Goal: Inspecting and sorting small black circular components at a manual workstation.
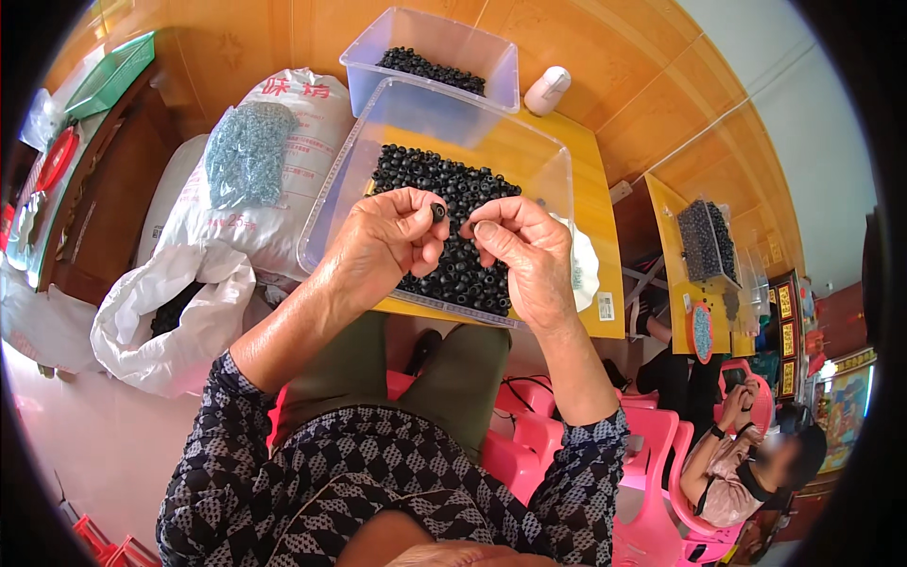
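Between the thumb and forefinger of my left hand [389, 234] is a small black round part [438, 212] with a hole in its end. My right hand [525, 244] is closed in a pinch just to the right of it, fingertips apart from the part; whatever they hold is hidden or too small to name. Both hands are above a clear plastic bin [333, 203] standing on a yellow table [597, 227]. Many loose black round parts [453, 185] of the same kind are heaped inside the bin.
Behind stands a second clear bin [364, 80] with more black parts, beside a pale bottle [548, 91]. At left, a bag of bluish pieces [250, 156] rests on white sacks [312, 123]; an open white bag [128, 326] sits lower. Another person [732, 463] sits at right.
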The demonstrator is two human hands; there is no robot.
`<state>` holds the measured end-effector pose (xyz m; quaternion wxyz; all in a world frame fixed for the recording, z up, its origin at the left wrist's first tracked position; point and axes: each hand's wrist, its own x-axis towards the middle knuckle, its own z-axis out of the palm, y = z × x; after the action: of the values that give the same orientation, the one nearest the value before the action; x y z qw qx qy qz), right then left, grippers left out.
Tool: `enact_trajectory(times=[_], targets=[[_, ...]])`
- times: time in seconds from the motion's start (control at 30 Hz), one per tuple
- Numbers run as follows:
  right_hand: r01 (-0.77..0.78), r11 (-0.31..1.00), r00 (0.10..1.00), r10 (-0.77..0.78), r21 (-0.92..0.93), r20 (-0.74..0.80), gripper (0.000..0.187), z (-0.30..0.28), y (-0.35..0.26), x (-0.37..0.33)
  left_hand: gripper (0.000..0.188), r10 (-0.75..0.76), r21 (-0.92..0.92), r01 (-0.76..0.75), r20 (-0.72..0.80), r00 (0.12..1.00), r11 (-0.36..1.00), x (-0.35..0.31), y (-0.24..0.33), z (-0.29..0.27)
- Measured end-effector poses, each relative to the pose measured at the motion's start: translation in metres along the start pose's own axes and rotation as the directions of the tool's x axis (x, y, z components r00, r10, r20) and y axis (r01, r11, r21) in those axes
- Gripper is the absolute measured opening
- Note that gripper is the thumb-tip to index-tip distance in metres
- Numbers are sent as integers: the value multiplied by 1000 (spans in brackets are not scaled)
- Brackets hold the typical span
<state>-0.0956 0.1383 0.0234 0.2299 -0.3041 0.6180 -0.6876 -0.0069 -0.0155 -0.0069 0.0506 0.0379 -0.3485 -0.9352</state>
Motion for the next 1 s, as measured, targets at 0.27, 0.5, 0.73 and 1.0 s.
enact_trajectory(times=[0.27,0.5,0.73,1.0], targets=[[18,1000,1000,-18,-15,15,13,-5,9,-1,12,-30,-15,30,24,999,999,2,-3,1],[8,988,1000,-4,152,-26,9,2,11,2,12,-53,-42,55,54,997,998,5,-1,-4],[0,991,1000,-4,137,25,13,0,14,1,13,-51,-40,52,33,998,998,3,-2,-3],[33,994,999,-37,100,33,18,-1,8,-6,13,-42,-42,44,46,998,998,0,-3,0]])
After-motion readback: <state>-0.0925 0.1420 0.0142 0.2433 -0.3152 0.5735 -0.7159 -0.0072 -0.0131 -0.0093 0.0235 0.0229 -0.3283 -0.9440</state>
